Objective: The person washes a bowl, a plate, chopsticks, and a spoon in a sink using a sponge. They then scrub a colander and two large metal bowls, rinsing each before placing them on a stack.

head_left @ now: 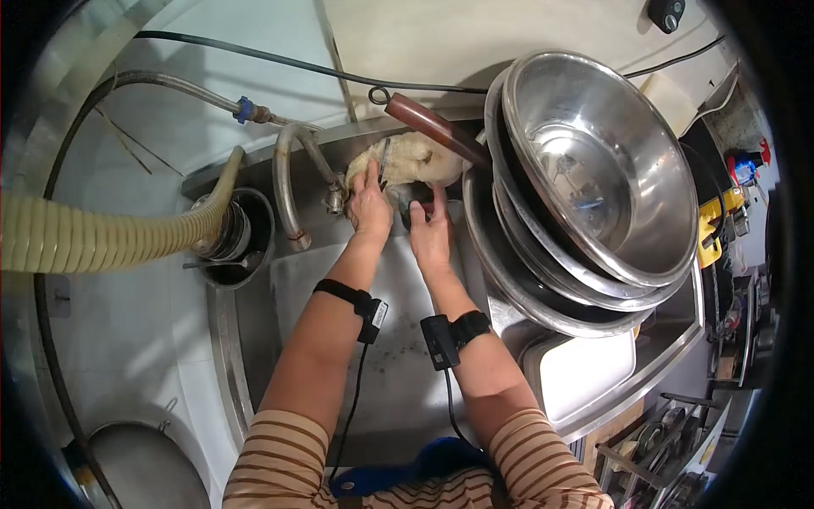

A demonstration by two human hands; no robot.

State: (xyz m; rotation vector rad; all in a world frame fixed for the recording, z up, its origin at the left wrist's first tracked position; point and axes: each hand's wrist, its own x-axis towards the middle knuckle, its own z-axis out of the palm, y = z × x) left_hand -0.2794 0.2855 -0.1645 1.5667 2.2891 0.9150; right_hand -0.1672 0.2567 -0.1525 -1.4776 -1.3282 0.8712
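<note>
At the back of the steel sink, a cream-coloured, rough-textured pad like a loofah (411,157) lies against the rear wall. My left hand (370,208) reaches up to its left part, with fingers stretched out against it. Just right of that, my right hand (432,233) has thumb and index finger around a small dark piece, too hidden to name. A bent metal faucet (287,182) stands left of my hands. The sink basin (381,365) spreads below my forearms, its bottom spotted with dark bits.
Stacked steel bowls (585,170) lean on the right, with a brown handle (437,127) jutting toward my hands. Below them sits a white tray (589,373). On the left are a ribbed hose (110,237), a pot (259,216) with items inside, and a wok (144,467).
</note>
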